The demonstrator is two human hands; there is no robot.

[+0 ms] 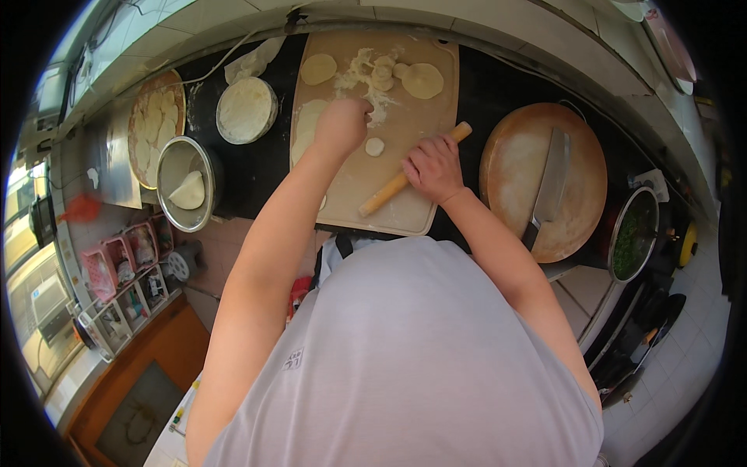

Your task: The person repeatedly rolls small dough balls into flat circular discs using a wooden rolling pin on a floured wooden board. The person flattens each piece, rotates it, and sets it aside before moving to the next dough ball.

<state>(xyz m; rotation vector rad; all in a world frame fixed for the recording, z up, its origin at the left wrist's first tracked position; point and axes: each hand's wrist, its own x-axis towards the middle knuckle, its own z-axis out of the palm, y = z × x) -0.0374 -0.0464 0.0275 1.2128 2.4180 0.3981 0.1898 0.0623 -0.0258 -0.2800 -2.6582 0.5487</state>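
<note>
My left hand (344, 124), fingers curled closed with nothing seen in them, hovers at or just above loose flour (380, 108) on a pale cutting board (344, 210). My right hand (435, 168) grips a wooden rolling pin (382, 197) lying slantwise on the board's right part. Between the hands lies a small flattened dough disc (374, 147). Several small dough pieces (383, 75) cluster in flour at the board's far side, with a rolled dough round (422, 80) to their right and another dough round (318, 69) at far left. More dough rounds (306, 125) are partly hidden by my left hand and forearm.
Left of the board are a bowl of flour (246, 111), a metal bowl (204, 219) holding dough (188, 191), and a round tray (181, 93) of dough rounds. On the right, a cleaver (551, 175) rests on a round wooden chopping block (502, 152), beside a bowl of chopped greens (629, 239).
</note>
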